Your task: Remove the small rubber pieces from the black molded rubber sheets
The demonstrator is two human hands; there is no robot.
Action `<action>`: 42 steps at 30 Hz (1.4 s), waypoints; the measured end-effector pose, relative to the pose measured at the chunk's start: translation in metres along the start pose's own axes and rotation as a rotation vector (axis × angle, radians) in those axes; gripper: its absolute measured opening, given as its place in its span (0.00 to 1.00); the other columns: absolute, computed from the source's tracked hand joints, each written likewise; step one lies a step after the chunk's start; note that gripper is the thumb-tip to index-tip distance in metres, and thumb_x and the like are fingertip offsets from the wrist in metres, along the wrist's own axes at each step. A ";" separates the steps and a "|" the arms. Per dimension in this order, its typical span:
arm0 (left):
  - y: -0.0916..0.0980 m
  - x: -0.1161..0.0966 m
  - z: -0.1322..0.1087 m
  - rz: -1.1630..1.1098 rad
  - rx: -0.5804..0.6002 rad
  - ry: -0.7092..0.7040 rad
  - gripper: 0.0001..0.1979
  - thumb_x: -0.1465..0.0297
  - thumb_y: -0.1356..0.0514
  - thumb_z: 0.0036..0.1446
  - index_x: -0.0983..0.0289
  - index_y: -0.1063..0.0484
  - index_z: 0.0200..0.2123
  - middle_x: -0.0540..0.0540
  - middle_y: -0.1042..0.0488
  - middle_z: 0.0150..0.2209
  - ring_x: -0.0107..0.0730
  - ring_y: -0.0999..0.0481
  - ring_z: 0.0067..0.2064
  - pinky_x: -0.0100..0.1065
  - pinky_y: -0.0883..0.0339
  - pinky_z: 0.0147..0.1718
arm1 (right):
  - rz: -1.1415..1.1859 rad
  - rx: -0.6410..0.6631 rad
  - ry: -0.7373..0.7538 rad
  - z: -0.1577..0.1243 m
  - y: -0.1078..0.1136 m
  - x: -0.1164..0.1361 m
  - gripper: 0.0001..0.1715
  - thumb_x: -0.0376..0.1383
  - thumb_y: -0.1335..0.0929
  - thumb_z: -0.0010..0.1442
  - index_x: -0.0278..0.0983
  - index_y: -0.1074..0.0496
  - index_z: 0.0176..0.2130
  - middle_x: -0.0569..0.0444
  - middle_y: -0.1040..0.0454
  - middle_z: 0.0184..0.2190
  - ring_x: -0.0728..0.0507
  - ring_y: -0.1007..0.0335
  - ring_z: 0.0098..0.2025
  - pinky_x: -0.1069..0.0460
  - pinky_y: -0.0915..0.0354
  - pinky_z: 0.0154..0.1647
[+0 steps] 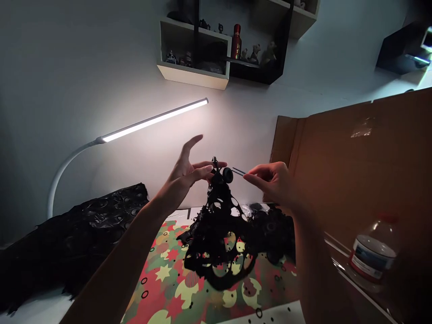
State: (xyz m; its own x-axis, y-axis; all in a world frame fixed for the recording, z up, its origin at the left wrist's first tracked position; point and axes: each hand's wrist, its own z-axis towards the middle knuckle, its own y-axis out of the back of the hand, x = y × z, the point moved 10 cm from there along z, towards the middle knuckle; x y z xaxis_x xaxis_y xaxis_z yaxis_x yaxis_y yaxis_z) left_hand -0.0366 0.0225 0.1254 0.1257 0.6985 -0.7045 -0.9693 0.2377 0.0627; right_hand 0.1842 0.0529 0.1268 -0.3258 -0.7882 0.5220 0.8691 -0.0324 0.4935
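My left hand pinches the top of a black rubber-like sheet full of round holes, with the thumb and some fingers closed on it and another finger raised. The sheet hangs down in folds onto the patterned mat. A small round black ring sticks out beside my left fingertips. My right hand grips a pair of thin tweezers. Their tips point left, close to the black ring; whether they touch it I cannot tell.
A black pile of perforated sheets lies at left under a lit lamp. More black pieces lie at right on the colourful mat, among small loose rings. A cardboard panel and a clear jar stand at right.
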 end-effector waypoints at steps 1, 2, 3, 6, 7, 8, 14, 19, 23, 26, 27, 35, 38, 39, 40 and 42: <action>0.002 -0.001 0.000 -0.016 -0.021 -0.002 0.49 0.66 0.30 0.67 0.54 0.56 0.81 0.64 0.16 0.54 0.39 0.14 0.38 0.45 0.24 0.48 | 0.020 0.010 -0.005 0.000 -0.002 0.000 0.31 0.61 0.22 0.63 0.35 0.15 0.34 0.61 0.41 0.19 0.52 0.49 0.22 0.51 0.53 0.23; 0.004 -0.002 -0.001 -0.032 -0.040 -0.003 0.49 0.66 0.30 0.67 0.54 0.56 0.81 0.63 0.16 0.52 0.38 0.15 0.38 0.44 0.24 0.47 | 0.038 0.023 -0.012 0.000 -0.005 0.001 0.30 0.60 0.22 0.64 0.35 0.15 0.34 0.61 0.42 0.19 0.52 0.49 0.22 0.51 0.53 0.23; 0.005 -0.002 -0.001 -0.049 -0.056 -0.004 0.49 0.66 0.30 0.68 0.54 0.56 0.81 0.62 0.15 0.50 0.37 0.15 0.37 0.43 0.23 0.47 | 0.054 0.038 -0.020 -0.001 -0.008 0.001 0.30 0.60 0.22 0.64 0.35 0.15 0.34 0.61 0.42 0.19 0.52 0.49 0.22 0.51 0.53 0.22; 0.007 0.000 -0.001 -0.093 -0.074 0.000 0.49 0.66 0.29 0.67 0.54 0.53 0.81 0.59 0.15 0.44 0.38 0.15 0.37 0.42 0.21 0.47 | 0.113 0.094 -0.039 -0.002 -0.014 0.003 0.28 0.58 0.21 0.63 0.36 0.15 0.34 0.62 0.42 0.19 0.53 0.50 0.21 0.52 0.54 0.21; 0.007 0.001 -0.001 -0.103 -0.075 0.004 0.49 0.67 0.29 0.66 0.54 0.53 0.81 0.58 0.15 0.43 0.39 0.14 0.37 0.43 0.21 0.48 | 0.137 0.117 -0.046 -0.003 -0.017 0.004 0.27 0.57 0.20 0.62 0.36 0.16 0.34 0.63 0.43 0.18 0.53 0.51 0.20 0.52 0.55 0.20; 0.008 0.002 -0.001 -0.112 -0.076 0.008 0.49 0.67 0.29 0.66 0.53 0.52 0.81 0.58 0.15 0.43 0.41 0.14 0.38 0.44 0.21 0.49 | 0.159 0.140 -0.054 -0.004 -0.019 0.004 0.26 0.57 0.20 0.62 0.36 0.16 0.34 0.63 0.43 0.18 0.53 0.52 0.20 0.52 0.55 0.19; 0.017 0.008 -0.002 -0.132 -0.108 0.050 0.44 0.68 0.29 0.66 0.50 0.45 0.79 0.61 0.15 0.53 0.34 0.18 0.35 0.40 0.23 0.48 | 0.178 0.199 -0.090 -0.004 -0.025 0.001 0.25 0.56 0.20 0.63 0.37 0.16 0.35 0.64 0.44 0.18 0.53 0.54 0.20 0.52 0.56 0.19; 0.014 0.007 -0.003 -0.092 -0.085 0.082 0.45 0.67 0.29 0.66 0.50 0.46 0.80 0.62 0.15 0.53 0.36 0.17 0.36 0.41 0.23 0.48 | 0.121 0.203 -0.071 -0.002 -0.028 0.000 0.23 0.56 0.20 0.64 0.38 0.13 0.37 0.63 0.43 0.18 0.52 0.54 0.21 0.51 0.55 0.20; -0.001 0.014 -0.003 -0.055 0.017 0.135 0.49 0.64 0.29 0.66 0.52 0.51 0.81 0.62 0.15 0.48 0.39 0.15 0.35 0.45 0.22 0.48 | 0.112 0.211 -0.039 -0.001 -0.032 0.001 0.22 0.55 0.21 0.65 0.39 0.12 0.38 0.64 0.47 0.18 0.52 0.57 0.22 0.50 0.58 0.21; -0.006 0.016 -0.002 -0.052 0.050 0.117 0.49 0.64 0.29 0.66 0.52 0.52 0.81 0.61 0.15 0.47 0.38 0.16 0.33 0.46 0.22 0.46 | 0.104 0.236 -0.020 -0.001 -0.037 0.004 0.22 0.55 0.21 0.64 0.39 0.11 0.38 0.64 0.48 0.19 0.51 0.58 0.23 0.50 0.58 0.22; -0.004 0.015 -0.001 -0.060 0.030 0.101 0.48 0.64 0.29 0.67 0.52 0.52 0.81 0.61 0.15 0.47 0.37 0.17 0.32 0.45 0.22 0.45 | 0.098 0.244 -0.016 -0.001 -0.039 0.005 0.22 0.55 0.21 0.64 0.39 0.11 0.38 0.64 0.48 0.19 0.51 0.58 0.23 0.50 0.58 0.22; 0.013 0.002 0.000 -0.061 -0.102 0.037 0.49 0.66 0.28 0.64 0.56 0.51 0.80 0.58 0.16 0.41 0.38 0.18 0.35 0.39 0.25 0.39 | 0.050 0.091 0.057 0.001 -0.028 0.012 0.26 0.59 0.21 0.63 0.39 0.11 0.34 0.61 0.45 0.19 0.51 0.57 0.23 0.50 0.56 0.23; 0.022 -0.002 0.002 -0.029 -0.133 0.004 0.48 0.67 0.27 0.62 0.58 0.47 0.78 0.54 0.19 0.35 0.41 0.17 0.35 0.39 0.26 0.38 | 0.041 0.112 0.067 0.001 -0.031 0.013 0.27 0.59 0.22 0.64 0.39 0.11 0.34 0.61 0.45 0.19 0.51 0.56 0.23 0.50 0.55 0.23; 0.025 -0.003 0.003 -0.023 -0.147 -0.003 0.48 0.67 0.26 0.61 0.58 0.46 0.77 0.53 0.20 0.34 0.41 0.17 0.36 0.39 0.26 0.37 | 0.040 0.130 0.068 0.000 -0.034 0.013 0.27 0.59 0.22 0.64 0.39 0.12 0.33 0.60 0.45 0.19 0.51 0.55 0.23 0.50 0.54 0.23; 0.029 -0.003 0.004 -0.019 -0.162 -0.007 0.47 0.68 0.26 0.60 0.58 0.45 0.76 0.52 0.21 0.33 0.40 0.17 0.36 0.38 0.26 0.37 | 0.041 0.149 0.067 0.000 -0.037 0.013 0.27 0.59 0.22 0.64 0.38 0.12 0.33 0.60 0.44 0.19 0.51 0.55 0.23 0.50 0.53 0.23; 0.035 -0.005 0.004 -0.033 -0.188 -0.020 0.47 0.68 0.25 0.59 0.58 0.45 0.75 0.51 0.21 0.33 0.37 0.18 0.36 0.37 0.25 0.40 | 0.041 0.162 0.065 0.001 -0.040 0.013 0.28 0.59 0.22 0.64 0.38 0.13 0.32 0.60 0.44 0.19 0.51 0.54 0.24 0.50 0.53 0.23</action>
State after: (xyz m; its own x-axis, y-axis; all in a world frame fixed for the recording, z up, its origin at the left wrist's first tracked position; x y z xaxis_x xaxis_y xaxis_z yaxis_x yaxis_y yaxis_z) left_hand -0.0701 0.0304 0.1340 0.1604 0.7061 -0.6897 -0.9868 0.1315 -0.0948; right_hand 0.1447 0.0445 0.1138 -0.2620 -0.8249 0.5009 0.8082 0.0961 0.5810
